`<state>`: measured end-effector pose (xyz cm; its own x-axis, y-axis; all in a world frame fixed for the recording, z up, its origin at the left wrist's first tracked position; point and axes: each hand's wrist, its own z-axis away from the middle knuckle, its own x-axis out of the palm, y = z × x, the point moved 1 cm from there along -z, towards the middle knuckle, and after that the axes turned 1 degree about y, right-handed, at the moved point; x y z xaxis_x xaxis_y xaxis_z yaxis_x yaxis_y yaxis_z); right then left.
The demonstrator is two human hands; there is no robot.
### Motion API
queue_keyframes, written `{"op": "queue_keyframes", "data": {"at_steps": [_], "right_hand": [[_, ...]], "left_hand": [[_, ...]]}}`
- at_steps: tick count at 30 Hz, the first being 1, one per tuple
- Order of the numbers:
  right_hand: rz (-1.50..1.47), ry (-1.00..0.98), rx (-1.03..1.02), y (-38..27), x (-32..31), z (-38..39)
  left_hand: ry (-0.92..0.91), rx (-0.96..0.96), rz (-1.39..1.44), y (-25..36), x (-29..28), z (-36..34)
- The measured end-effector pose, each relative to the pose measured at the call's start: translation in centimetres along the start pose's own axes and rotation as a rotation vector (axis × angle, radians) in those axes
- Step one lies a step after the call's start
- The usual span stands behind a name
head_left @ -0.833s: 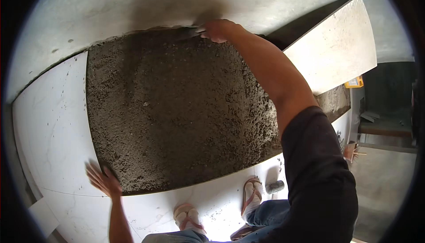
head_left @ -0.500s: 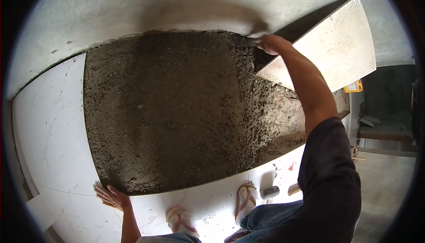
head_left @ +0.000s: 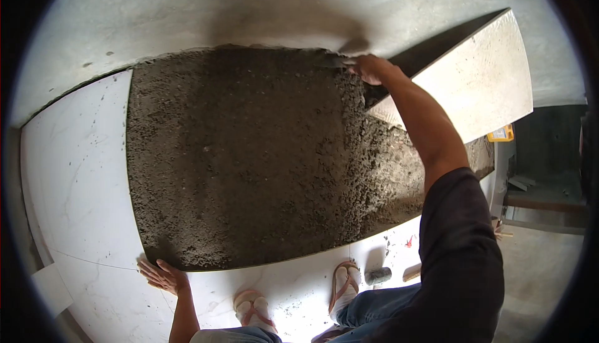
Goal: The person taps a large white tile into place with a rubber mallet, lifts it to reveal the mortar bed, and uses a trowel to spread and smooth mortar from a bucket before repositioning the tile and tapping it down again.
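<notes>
In the head view, the right hand (head_left: 374, 70) was closed around the handle of a trowel (head_left: 335, 62), its grey blade (partly lost in shadow) at the far edge of the dark, gritty mortar bed (head_left: 274, 162), by the wall (head_left: 181, 12). The left hand (head_left: 165, 276) gripped nothing; it lay with fingers extended at the bed's near left corner, over the white tiles (head_left: 78, 181). The bed spread between those tiles and a pale slab (head_left: 477, 74) tilted against the wall at the right.
</notes>
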<state>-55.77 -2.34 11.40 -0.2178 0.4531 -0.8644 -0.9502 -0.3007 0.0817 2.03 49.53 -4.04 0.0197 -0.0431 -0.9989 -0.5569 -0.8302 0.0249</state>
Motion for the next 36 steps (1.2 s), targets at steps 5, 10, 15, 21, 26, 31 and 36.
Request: {"op": "queue_keyframes", "data": {"at_steps": [5,10,15,21,26,31,36], "right_hand": [[0.396,-0.277,0.373,2.4,0.3,2.7],[0.02,0.169,-0.027,-8.9,3.5,1.5],[-1.475,-0.048,0.03,-31.0,3.3,-0.4],[-2.029,-0.258,0.006,-42.5,4.4,-4.7],[-1.823,-0.038,0.198,-31.9,6.1,-2.2],[-1.57,0.261,0.74,-9.0,13.4,6.8],[-0.532,0.413,0.492,-5.0,13.8,16.0]], "left_hand": [[-0.015,0.018,-0.003,0.3,-0.6,0.0],[-0.003,0.027,-0.034,0.4,-1.2,-0.1],[-0.073,0.053,0.011,1.2,-1.1,-0.2],[-0.127,0.041,-0.015,1.1,-1.3,-0.1],[-0.132,0.019,-0.02,1.2,-1.7,0.2],[-0.12,0.063,-0.058,2.2,-1.2,0.9],[-0.052,0.069,0.023,1.5,-1.4,0.1]]}}
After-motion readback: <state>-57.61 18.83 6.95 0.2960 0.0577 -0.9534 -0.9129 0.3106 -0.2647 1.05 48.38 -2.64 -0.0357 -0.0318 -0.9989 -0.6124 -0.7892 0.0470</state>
